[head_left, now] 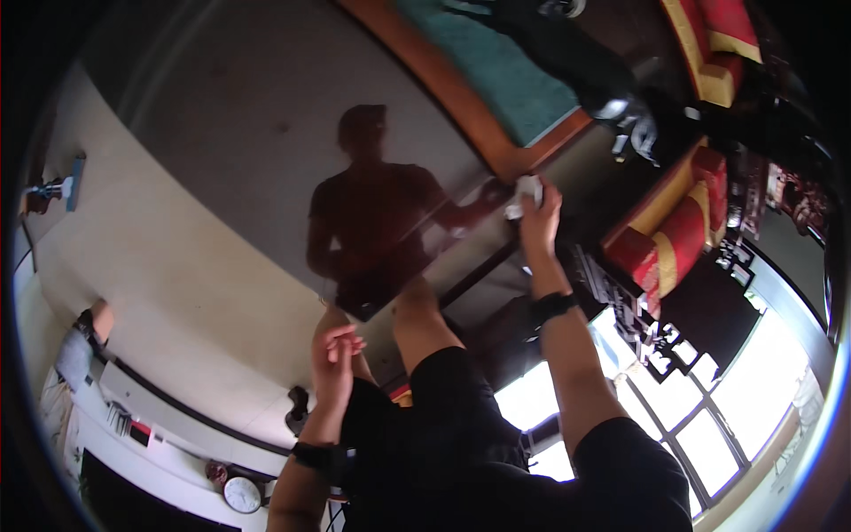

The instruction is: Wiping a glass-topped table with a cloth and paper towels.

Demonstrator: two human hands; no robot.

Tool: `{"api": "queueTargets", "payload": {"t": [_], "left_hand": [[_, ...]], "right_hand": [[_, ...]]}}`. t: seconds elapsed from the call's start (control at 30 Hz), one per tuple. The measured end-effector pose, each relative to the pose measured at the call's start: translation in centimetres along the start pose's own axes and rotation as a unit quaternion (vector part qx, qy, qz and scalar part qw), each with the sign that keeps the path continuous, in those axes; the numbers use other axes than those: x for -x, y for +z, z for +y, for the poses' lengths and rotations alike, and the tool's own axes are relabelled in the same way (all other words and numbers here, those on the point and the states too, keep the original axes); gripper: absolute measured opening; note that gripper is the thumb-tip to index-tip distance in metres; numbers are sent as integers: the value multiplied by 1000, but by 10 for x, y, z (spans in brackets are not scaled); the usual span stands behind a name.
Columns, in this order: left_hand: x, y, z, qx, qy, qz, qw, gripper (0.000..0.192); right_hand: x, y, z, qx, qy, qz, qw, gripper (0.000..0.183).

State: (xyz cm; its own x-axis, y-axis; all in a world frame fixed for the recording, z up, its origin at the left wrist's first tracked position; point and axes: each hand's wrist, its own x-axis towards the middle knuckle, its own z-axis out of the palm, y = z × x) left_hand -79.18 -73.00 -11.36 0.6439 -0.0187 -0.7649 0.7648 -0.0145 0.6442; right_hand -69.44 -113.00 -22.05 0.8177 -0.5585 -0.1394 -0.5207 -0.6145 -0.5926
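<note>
A dark glossy tabletop (266, 126) spreads out before me and mirrors my head, torso and arms. At its right edge, my right hand (546, 213) grips a crumpled white cloth or tissue (529, 193). The cloth is close to the corner of an orange-brown wooden border (515, 156) around a teal panel (505, 86); whether it touches the surface I cannot tell. My left hand (339, 352) hovers in front of my legs, short of the near table corner, its fingers loosely bent and apart with nothing visible in them. Both wrists carry black bands.
A long dark object (572, 56) lies across the teal panel. Red-and-yellow seats (671, 246) stand at the right, near bright windows (705, 445). Pale floor (199, 292) stretches left, with a blue-headed floor tool (74, 185) beyond. A round clock (242, 495) sits by a white cabinet (166, 405).
</note>
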Motion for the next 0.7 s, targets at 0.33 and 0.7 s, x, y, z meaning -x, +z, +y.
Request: {"api": "queueTargets", "payload": {"t": [0.33,0.7], "left_hand": [[-31,-100,-3,1,-43,-121,992,18],[-51,-363,56,-125,0,46,991,19]], "right_hand": [[124,118,-93,51,-42,76,995,53],[303,304,-373,-259,-70,-215,939,55]]}}
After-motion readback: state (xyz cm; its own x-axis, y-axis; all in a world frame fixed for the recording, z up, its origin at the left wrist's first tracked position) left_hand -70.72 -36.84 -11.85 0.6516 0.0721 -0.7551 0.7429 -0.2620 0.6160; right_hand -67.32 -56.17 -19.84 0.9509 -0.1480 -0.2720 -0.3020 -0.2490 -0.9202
